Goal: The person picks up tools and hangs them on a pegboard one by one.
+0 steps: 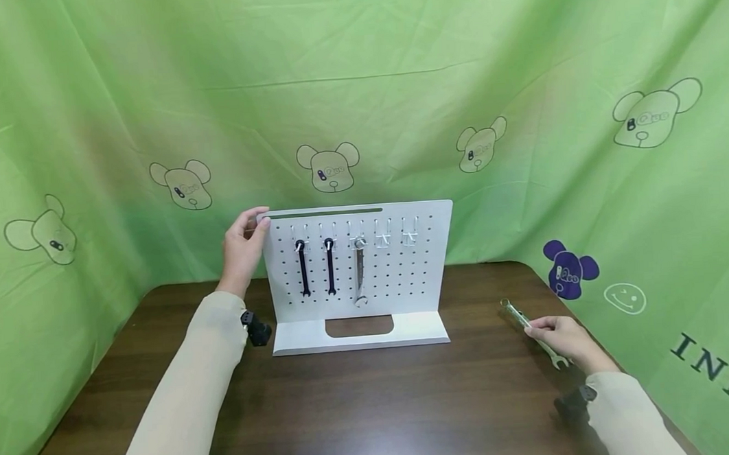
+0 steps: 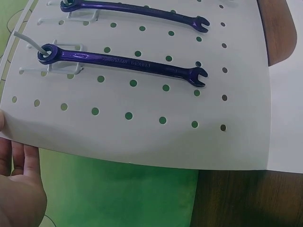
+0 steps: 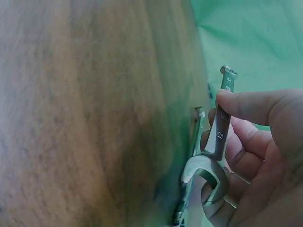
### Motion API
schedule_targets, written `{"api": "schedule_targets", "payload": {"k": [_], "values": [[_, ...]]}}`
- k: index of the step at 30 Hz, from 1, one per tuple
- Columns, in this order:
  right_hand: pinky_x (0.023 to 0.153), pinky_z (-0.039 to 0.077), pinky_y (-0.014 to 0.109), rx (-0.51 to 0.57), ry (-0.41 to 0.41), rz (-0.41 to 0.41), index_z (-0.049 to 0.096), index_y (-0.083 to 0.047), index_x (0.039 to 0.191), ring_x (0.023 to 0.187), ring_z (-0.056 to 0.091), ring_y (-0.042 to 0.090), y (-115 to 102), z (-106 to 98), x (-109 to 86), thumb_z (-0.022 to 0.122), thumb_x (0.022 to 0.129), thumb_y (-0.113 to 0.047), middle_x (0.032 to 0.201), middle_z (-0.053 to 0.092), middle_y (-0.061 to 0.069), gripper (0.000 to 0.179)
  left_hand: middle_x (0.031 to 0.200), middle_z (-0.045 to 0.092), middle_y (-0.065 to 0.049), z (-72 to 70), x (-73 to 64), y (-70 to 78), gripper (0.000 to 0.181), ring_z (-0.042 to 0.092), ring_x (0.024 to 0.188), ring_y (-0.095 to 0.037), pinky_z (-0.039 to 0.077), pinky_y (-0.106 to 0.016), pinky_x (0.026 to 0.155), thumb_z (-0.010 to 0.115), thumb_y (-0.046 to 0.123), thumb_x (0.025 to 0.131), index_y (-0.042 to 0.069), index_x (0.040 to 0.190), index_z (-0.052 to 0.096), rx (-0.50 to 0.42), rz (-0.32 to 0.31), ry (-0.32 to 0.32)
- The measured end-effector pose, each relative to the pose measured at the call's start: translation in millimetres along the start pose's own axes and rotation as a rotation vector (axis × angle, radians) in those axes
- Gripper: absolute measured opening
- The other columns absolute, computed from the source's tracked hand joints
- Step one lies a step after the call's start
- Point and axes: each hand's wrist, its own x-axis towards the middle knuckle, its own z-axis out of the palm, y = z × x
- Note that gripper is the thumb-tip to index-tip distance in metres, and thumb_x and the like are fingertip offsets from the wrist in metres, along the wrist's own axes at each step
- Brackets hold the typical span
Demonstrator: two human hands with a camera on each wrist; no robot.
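Note:
A white pegboard stand [image 1: 357, 331] stands upright on the table. My left hand [image 1: 242, 251] holds its upper left corner, thumb in front and fingers behind. Two dark combination wrenches hang by their ring ends on hooks, the left one [image 1: 303, 268] beside the other [image 1: 331, 267]. Right of them hangs a silver combination wrench [image 1: 360, 269]. At the table's right side, my right hand [image 1: 565, 341] pinches another silver combination wrench [image 3: 220, 127] between thumb and fingers, its open end towards the wrist camera. A further shiny wrench [image 3: 198, 130] lies on the table just beyond it.
Two bare wire hooks [image 1: 396, 239] are at the right of the pegboard's row. A brown wooden table [image 1: 361, 406] carries the stand. Behind and beside it hangs a green curtain [image 1: 333, 105] printed with bear heads, close along the table's right edge.

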Motion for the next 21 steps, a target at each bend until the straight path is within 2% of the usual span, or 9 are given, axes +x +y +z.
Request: {"api": "schedule_targets", "payload": {"k": [5,13,21], "values": [[0.067,0.044,0.033,0.034,-0.001,-0.014,0.061,0.017,0.113,0.081,0.051,0.018,-6.3,2.3,1.4,0.061,0.099,-0.019,0.094,0.066,0.011,0.039,0.109,0.063,-0.009,0.1,-0.1,-0.3,0.029,0.055,0.092,-0.018,0.048,-0.028,0.079,0.063,0.027,0.101,0.019,0.129,0.066,-0.003,-0.004,0.007],[0.065,0.044,0.028,0.083,0.007,-0.067,0.061,0.019,0.111,0.078,0.050,0.016,-16.0,5.5,2.3,0.061,0.099,-0.015,0.089,0.063,0.007,0.036,0.108,0.062,-0.010,0.4,0.1,-0.8,0.029,0.055,0.091,-0.017,0.048,-0.028,0.077,0.063,0.025,0.101,0.017,0.128,0.067,-0.001,0.003,0.014],[0.056,0.043,0.026,0.187,-0.054,-0.073,0.058,0.019,0.116,0.065,0.048,0.012,-32.7,6.4,-1.1,0.061,0.099,-0.015,0.076,0.054,0.001,0.038,0.106,0.062,-0.008,1.2,1.0,-0.6,0.028,0.054,0.088,-0.016,0.047,-0.027,0.075,0.063,0.024,0.101,0.018,0.128,0.067,-0.003,0.008,0.018]]}}
